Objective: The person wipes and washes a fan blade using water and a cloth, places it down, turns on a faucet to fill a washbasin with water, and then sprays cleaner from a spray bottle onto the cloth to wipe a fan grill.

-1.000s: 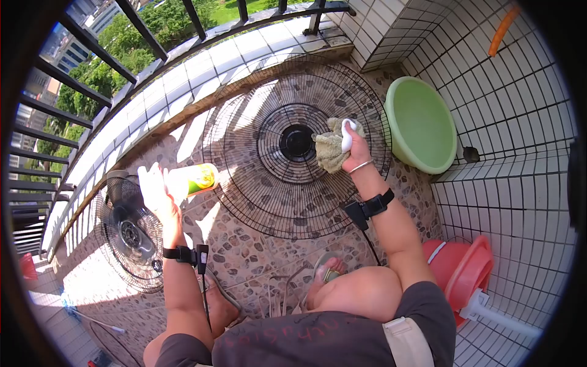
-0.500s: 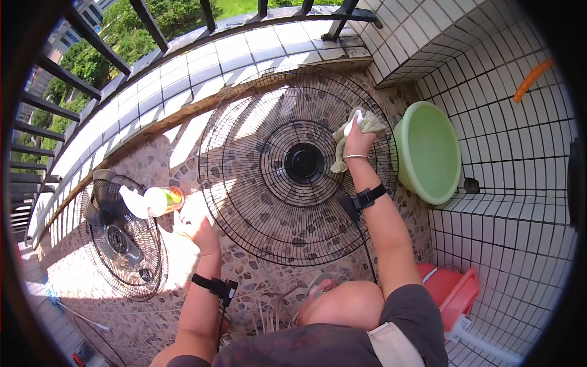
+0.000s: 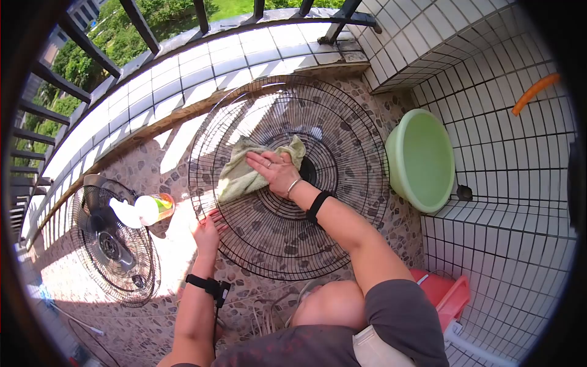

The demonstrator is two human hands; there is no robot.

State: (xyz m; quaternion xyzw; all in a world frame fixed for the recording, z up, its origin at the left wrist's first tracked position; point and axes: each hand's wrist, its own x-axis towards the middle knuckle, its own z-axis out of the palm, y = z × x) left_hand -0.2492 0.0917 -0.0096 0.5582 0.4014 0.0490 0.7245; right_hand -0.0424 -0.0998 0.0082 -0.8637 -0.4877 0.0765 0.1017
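Observation:
A large round wire fan grille (image 3: 306, 244) lies on the pebble-patterned floor, its black hub partly covered. My right hand (image 3: 276, 173) is spread flat on a green cloth (image 3: 241, 177), which rests on the grille left of the hub. At the grille's lower left rim is my left hand (image 3: 208, 231), its fingers apart and touching the wire edge. A spray bottle (image 3: 147, 210) with a white nozzle and a yellow-green label lies to the left of that hand, beside a smaller fan (image 3: 110, 244).
A light green basin (image 3: 422, 160) leans by the tiled wall on the right. Below it is a red plastic container (image 3: 437, 293). Dark railing bars (image 3: 67, 79) run along the upper left. An orange tube (image 3: 535, 93) hangs at upper right.
My right hand has swung left with the cloth and spread it on the grille. My left hand has let go of the bottle and moved to the grille's rim.

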